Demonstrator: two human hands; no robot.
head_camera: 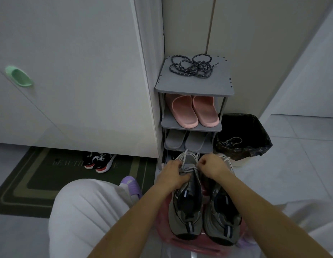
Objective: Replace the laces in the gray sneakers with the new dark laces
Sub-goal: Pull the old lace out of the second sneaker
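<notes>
Looking down, I see my left hand (172,172) and right hand (214,167), both clenched, pinching the pale lace (187,169) at the tongue of the left of two gray sneakers (186,215). The pair sits side by side on a pink plastic surface (188,243). The dark laces (192,67) lie tangled atop the gray shoe rack (195,87).

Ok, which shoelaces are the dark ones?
The dark laces, tangled on the rack's top shelf. The bin lace and the sneaker lace are pale.
</notes>
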